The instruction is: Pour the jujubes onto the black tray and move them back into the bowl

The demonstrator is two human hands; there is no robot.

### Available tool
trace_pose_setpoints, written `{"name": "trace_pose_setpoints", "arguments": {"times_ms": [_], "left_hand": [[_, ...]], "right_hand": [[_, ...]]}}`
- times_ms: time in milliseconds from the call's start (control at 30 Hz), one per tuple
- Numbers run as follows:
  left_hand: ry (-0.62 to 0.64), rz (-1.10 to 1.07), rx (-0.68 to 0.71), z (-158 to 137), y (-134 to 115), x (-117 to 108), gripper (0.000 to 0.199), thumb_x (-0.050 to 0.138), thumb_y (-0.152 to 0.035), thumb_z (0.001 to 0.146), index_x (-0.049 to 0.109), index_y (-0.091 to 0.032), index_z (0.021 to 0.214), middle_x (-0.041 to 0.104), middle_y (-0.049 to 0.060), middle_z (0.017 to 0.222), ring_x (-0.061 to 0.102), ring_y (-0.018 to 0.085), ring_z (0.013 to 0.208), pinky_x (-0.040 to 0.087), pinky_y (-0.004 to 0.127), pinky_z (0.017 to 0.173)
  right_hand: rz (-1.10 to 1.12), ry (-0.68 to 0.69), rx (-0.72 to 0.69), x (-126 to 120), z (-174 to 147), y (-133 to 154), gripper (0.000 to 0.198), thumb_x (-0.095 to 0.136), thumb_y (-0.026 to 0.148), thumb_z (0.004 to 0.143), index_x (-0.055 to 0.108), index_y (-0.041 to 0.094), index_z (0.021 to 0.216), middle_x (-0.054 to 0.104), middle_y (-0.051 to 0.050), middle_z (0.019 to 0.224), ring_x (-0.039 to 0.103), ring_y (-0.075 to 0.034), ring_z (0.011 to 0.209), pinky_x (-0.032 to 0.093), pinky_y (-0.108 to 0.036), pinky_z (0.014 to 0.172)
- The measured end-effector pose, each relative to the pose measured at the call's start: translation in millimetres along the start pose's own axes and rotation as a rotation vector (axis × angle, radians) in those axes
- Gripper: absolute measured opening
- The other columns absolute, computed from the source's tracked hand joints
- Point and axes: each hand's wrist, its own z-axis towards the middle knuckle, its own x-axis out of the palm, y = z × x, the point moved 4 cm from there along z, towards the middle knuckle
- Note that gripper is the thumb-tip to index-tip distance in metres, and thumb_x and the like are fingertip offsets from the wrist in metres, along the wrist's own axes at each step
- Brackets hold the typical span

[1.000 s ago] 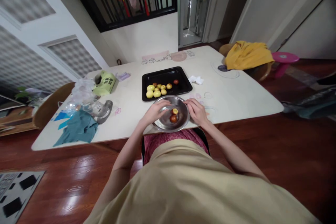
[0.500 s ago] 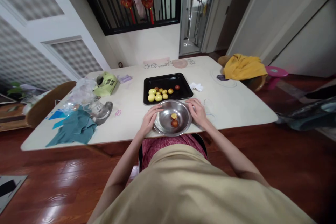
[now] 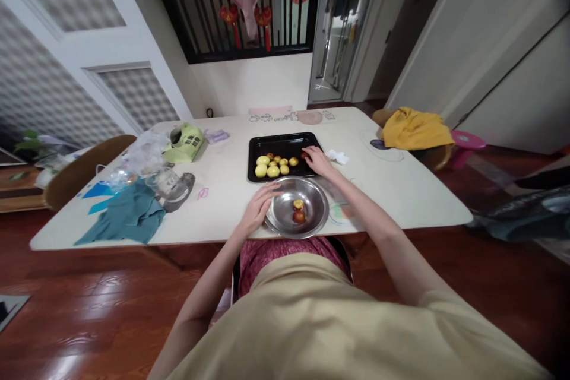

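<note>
The right hand (image 3: 317, 160) is stretched over the black baking tray (image 3: 285, 145), its grip loosely curled at a reddish fruit (image 3: 304, 155) in the tray's right part; whether the fruit is pinched cannot be told. The left hand (image 3: 257, 209) lies flat and spread against the steel bowl's (image 3: 278, 222) rim. The bowl is best kept steadied and one fruit lifted clear of the yellow-green fruits (image 3: 272, 166) on the bench (image 3: 392, 184).

Beige top, seemingly reddish patterned skirt
</note>
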Motion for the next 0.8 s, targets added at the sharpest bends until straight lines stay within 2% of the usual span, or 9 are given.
{"name": "trace_pose_setpoints", "arguments": {"times_ms": [100,233,367,433,533,600,700,800], "left_hand": [[0.001,0.006,-0.003,0,1,0,0.049,0.035,-0.046,0.116,0.073,-0.024,0.135,0.066,0.013,0.153,0.050,0.031,0.156,0.036,0.065,0.131],[-0.005,0.002,-0.002,0,2,0,0.049,0.034,-0.047,0.116,0.074,-0.024,0.134,0.066,0.013,0.153,0.050,0.031,0.156,0.035,0.064,0.132],[-0.008,0.007,-0.007,0,1,0,0.051,0.034,-0.048,0.116,0.074,-0.023,0.134,0.066,0.013,0.153,0.050,0.031,0.156,0.036,0.064,0.131],[-0.006,0.007,-0.011,0,0,0,0.051,0.033,-0.048,0.116,0.074,-0.023,0.134,0.066,0.014,0.152,0.050,0.032,0.156,0.037,0.064,0.130],[-0.009,0.006,-0.015,1,-2,-1,0.051,0.033,-0.048,0.116,0.074,-0.023,0.133,0.066,0.013,0.152,0.050,0.032,0.155,0.038,0.064,0.130],[-0.017,0.006,-0.013,1,-4,-1,0.051,0.033,-0.049,0.116,0.075,-0.023,0.131,0.067,0.013,0.151,0.051,0.032,0.154,0.038,0.063,0.130],[-0.037,0.012,-0.007,1,-6,-2,0.054,0.031,-0.050,0.116,0.076,-0.022,0.128,0.068,0.014,0.148,0.053,0.031,0.153,0.039,0.062,0.129],[-0.058,0.025,-0.001,1,-7,-2,0.055,0.030,-0.049,0.116,0.076,-0.022,0.126,0.070,0.014,0.145,0.056,0.030,0.150,0.040,0.062,0.129]], "right_hand": [[-0.011,0.043,0.010,8,5,-3,0.046,0.053,0.017,0.097,0.068,0.017,0.140,0.071,-0.017,0.133,0.064,-0.032,0.123,0.055,-0.049,0.111],[0.000,0.066,0.027,8,4,-2,0.038,0.060,0.013,0.091,0.072,0.017,0.127,0.073,-0.016,0.120,0.066,-0.031,0.114,0.057,-0.046,0.104],[0.027,0.058,0.033,-1,0,1,0.031,0.063,0.012,0.086,0.071,0.017,0.116,0.071,-0.014,0.114,0.067,-0.030,0.105,0.057,-0.045,0.100],[0.084,0.010,0.011,-12,-7,8,0.030,0.063,0.014,0.085,0.070,0.018,0.115,0.071,-0.013,0.112,0.066,-0.029,0.103,0.058,-0.045,0.097],[0.256,-0.122,-0.068,-38,-29,31,0.029,0.064,0.019,0.088,0.069,0.019,0.117,0.070,-0.011,0.111,0.066,-0.028,0.098,0.059,-0.042,0.090],[0.337,-0.153,-0.135,-56,-51,56,0.030,0.065,0.023,0.090,0.069,0.021,0.120,0.071,-0.010,0.114,0.067,-0.027,0.098,0.059,-0.040,0.087],[0.406,-0.065,-0.228,-70,-85,96,0.027,0.064,0.024,0.094,0.070,0.022,0.121,0.073,-0.010,0.116,0.068,-0.026,0.100,0.058,-0.039,0.090],[0.432,0.070,-0.314,-67,-110,126,0.024,0.065,0.022,0.096,0.070,0.021,0.119,0.074,-0.010,0.115,0.070,-0.027,0.105,0.057,-0.040,0.097]]}}
